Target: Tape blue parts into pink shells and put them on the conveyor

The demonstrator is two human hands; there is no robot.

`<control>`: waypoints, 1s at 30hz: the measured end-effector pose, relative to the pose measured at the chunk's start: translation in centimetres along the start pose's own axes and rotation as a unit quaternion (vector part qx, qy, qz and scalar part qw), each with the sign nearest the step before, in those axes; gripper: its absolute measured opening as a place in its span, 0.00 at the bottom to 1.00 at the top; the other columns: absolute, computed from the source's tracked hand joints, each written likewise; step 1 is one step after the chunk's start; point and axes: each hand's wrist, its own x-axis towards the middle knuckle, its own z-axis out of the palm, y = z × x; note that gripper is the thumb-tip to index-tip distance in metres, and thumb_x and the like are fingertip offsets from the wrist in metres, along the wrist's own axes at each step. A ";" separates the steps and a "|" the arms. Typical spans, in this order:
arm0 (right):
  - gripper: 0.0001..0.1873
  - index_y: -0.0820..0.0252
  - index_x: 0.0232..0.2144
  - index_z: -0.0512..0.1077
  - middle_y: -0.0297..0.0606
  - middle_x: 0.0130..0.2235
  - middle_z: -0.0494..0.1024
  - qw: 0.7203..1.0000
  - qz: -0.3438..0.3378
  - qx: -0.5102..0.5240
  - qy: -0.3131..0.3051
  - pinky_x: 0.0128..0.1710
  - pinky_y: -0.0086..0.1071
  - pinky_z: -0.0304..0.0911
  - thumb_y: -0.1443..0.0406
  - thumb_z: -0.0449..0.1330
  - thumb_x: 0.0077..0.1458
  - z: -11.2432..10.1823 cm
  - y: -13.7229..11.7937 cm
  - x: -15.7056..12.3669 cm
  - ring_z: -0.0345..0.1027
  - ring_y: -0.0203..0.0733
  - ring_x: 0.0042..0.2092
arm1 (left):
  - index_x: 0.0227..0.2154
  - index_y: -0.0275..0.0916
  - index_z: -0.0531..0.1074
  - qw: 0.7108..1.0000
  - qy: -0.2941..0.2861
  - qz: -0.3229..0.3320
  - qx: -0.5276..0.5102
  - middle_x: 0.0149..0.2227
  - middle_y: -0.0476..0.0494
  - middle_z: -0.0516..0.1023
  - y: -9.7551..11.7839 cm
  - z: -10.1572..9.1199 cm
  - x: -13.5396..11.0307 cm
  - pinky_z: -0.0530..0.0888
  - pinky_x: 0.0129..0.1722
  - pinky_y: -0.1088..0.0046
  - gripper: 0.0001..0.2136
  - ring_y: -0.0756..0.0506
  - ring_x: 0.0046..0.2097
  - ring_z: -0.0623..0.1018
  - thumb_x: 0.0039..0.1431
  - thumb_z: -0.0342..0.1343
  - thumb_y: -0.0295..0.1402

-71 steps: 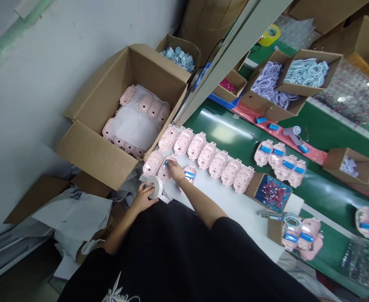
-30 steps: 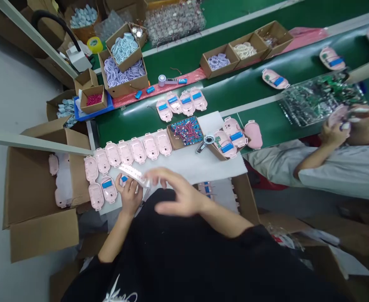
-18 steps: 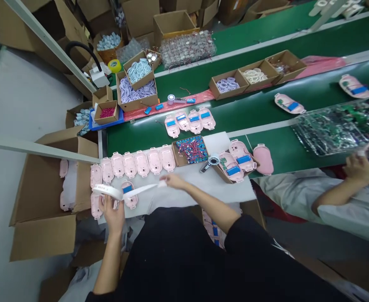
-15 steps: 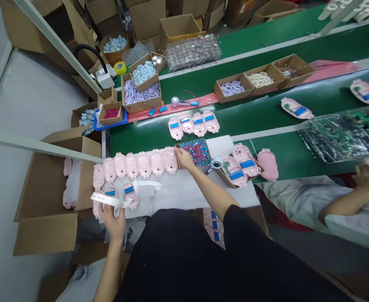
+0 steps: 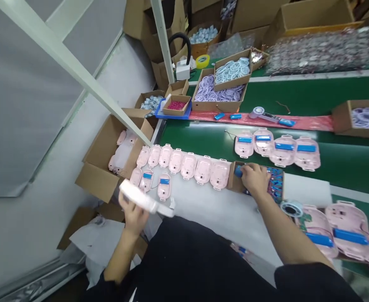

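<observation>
White tape roll (image 5: 138, 197), left of the frame's centre, was clasped by the left hand (image 5: 134, 217); the right hand (image 5: 255, 181) touched a blue battery (image 5: 237, 171) in a box (image 5: 234, 183), whether pinching I couldn't tell. Its loose end (image 5: 165, 210), hanging slack, could have stuck to the white-covered table (image 5: 200, 205). A pale wall (image 5: 128, 79) stood upper left.

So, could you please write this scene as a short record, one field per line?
Left hand: holds a white roll, blurred, with a loose end
Right hand: in a small carton, fingers at a blue cylinder; grip unclear
Back row: seven pink shells on a white sheet
Front row: three pink shells, two with blue cylinders
Green belt: four pink shells, each with a blue cylinder
Left side: open cardboard box holding pink parts
</observation>
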 end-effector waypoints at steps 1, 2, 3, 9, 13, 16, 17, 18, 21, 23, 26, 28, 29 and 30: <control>0.15 0.56 0.37 0.79 0.51 0.53 0.77 0.999 -0.009 0.041 0.023 0.54 0.54 0.61 0.61 0.52 0.64 -0.9 -0.4 -0.7 0.63 0.60 0.57 | 0.36 0.41 0.79 0.998 -0.016 0.054 -0.032 0.39 0.37 0.84 0.2 0.4 0.8 0.71 0.64 0.50 0.09 0.39 0.51 0.82 0.64 0.54 0.36; 0.14 0.56 0.37 0.77 0.51 0.53 0.78 0.995 -0.019 0.089 0.040 0.56 0.54 0.60 0.61 0.52 0.64 -1.8 -0.9 -1.4 0.65 0.59 0.57 | 0.40 0.40 0.79 0.991 -0.030 0.115 -0.069 0.44 0.36 0.84 0.5 1.0 1.5 0.67 0.67 0.48 0.08 0.38 0.57 0.78 0.63 0.56 0.34; 0.13 0.56 0.37 0.76 0.51 0.52 0.78 0.988 -0.026 0.142 0.051 0.57 0.53 0.61 0.61 0.51 0.64 -2.9 -1.7 -2.3 0.67 0.57 0.56 | 0.44 0.40 0.79 0.979 -0.042 0.172 -0.103 0.48 0.36 0.83 0.6 1.5 2.0 0.63 0.69 0.45 0.10 0.36 0.62 0.74 0.62 0.57 0.31; 0.16 0.53 0.40 0.64 0.44 0.46 0.80 0.848 0.035 0.525 0.061 0.44 0.41 0.71 0.49 0.54 0.65 -7.6 -10.9 -7.8 0.76 0.47 0.44 | 0.56 0.41 0.72 0.932 -0.109 0.308 -0.159 0.55 0.36 0.79 1.0 4.1 1.7 0.54 0.71 0.41 0.20 0.35 0.64 0.71 0.62 0.50 0.22; 0.20 0.52 0.41 0.65 0.37 0.39 0.80 0.733 0.080 0.671 -0.081 0.35 0.34 0.69 0.45 0.62 0.60 -8.9 -18.8 -11.2 0.73 0.42 0.35 | 0.56 0.41 0.72 0.910 -0.159 0.345 -0.164 0.57 0.37 0.78 1.6 5.0 0.8 0.53 0.71 0.41 0.22 0.37 0.62 0.73 0.61 0.48 0.20; 0.22 0.52 0.42 0.67 0.36 0.36 0.78 0.655 0.116 0.733 -0.141 0.31 0.32 0.67 0.44 0.61 0.60 -8.9 -23.2 -13.4 0.68 0.38 0.30 | 0.56 0.40 0.71 0.905 -0.174 0.350 -0.169 0.58 0.37 0.77 1.9 5.2 0.4 0.54 0.71 0.42 0.22 0.36 0.65 0.70 0.61 0.48 0.21; 0.22 0.53 0.43 0.68 0.35 0.37 0.78 0.635 0.130 0.746 -0.151 0.29 0.31 0.66 0.43 0.59 0.61 -8.7 -24.3 -14.0 0.66 0.37 0.29 | 0.57 0.40 0.71 0.904 -0.172 0.350 -0.172 0.58 0.37 0.77 1.9 5.2 0.3 0.54 0.71 0.42 0.22 0.36 0.65 0.70 0.61 0.48 0.21; 0.22 0.53 0.43 0.68 0.35 0.38 0.77 0.623 0.138 0.753 -0.160 0.27 0.31 0.64 0.43 0.59 0.62 -8.5 -25.1 -14.7 0.64 0.35 0.28 | 0.57 0.40 0.71 0.904 -0.169 0.351 -0.174 0.58 0.36 0.77 1.9 5.2 0.2 0.54 0.71 0.43 0.22 0.36 0.65 0.70 0.61 0.48 0.21; 0.23 0.51 0.47 0.69 0.35 0.43 0.76 0.652 0.112 0.733 -0.159 0.28 0.30 0.66 0.47 0.67 0.56 -7.8 -26.6 -16.3 0.66 0.35 0.31 | 0.57 0.38 0.71 0.909 -0.152 0.352 -0.164 0.57 0.35 0.77 1.8 5.0 0.1 0.54 0.70 0.43 0.21 0.36 0.64 0.70 0.62 0.50 0.22; 0.26 0.51 0.51 0.69 0.37 0.47 0.76 0.710 0.055 0.691 -0.126 0.40 0.35 0.72 0.52 0.70 0.55 -7.6 -27.1 -17.1 0.72 0.40 0.40 | 0.56 0.38 0.72 0.916 -0.142 0.345 -0.147 0.56 0.35 0.78 1.6 4.9 0.0 0.57 0.68 0.44 0.19 0.35 0.63 0.71 0.63 0.50 0.23; 0.24 0.51 0.58 0.67 0.43 0.55 0.75 0.780 -0.061 0.618 -0.077 0.58 0.45 0.67 0.55 0.65 0.62 -7.8 -27.5 -17.5 0.70 0.48 0.56 | 0.54 0.38 0.74 0.920 -0.150 0.338 -0.127 0.56 0.35 0.78 1.4 4.8 -0.1 0.61 0.65 0.47 0.18 0.35 0.61 0.71 0.64 0.51 0.23; 0.25 0.51 0.61 0.66 0.46 0.58 0.74 0.806 -0.125 0.576 -0.057 0.63 0.48 0.63 0.56 0.62 0.65 -7.9 -27.7 -17.5 0.67 0.50 0.61 | 0.54 0.39 0.74 0.917 -0.162 0.344 -0.123 0.57 0.36 0.78 1.3 4.7 -0.1 0.62 0.65 0.48 0.18 0.36 0.60 0.71 0.64 0.51 0.22; 0.25 0.51 0.62 0.65 0.47 0.59 0.73 0.815 -0.145 0.559 -0.050 0.63 0.49 0.63 0.57 0.61 0.65 -8.0 -27.7 -17.4 0.66 0.51 0.62 | 0.54 0.39 0.75 0.915 -0.166 0.347 -0.123 0.57 0.36 0.78 1.2 4.7 -0.1 0.62 0.64 0.49 0.18 0.36 0.60 0.71 0.64 0.51 0.22; 0.26 0.52 0.63 0.65 0.47 0.60 0.73 0.821 -0.159 0.547 -0.044 0.64 0.49 0.63 0.57 0.61 0.66 -7.9 -27.8 -17.3 0.66 0.52 0.63 | 0.55 0.39 0.75 0.913 -0.169 0.350 -0.123 0.57 0.36 0.78 1.2 4.6 -0.1 0.62 0.64 0.49 0.19 0.36 0.60 0.70 0.63 0.51 0.22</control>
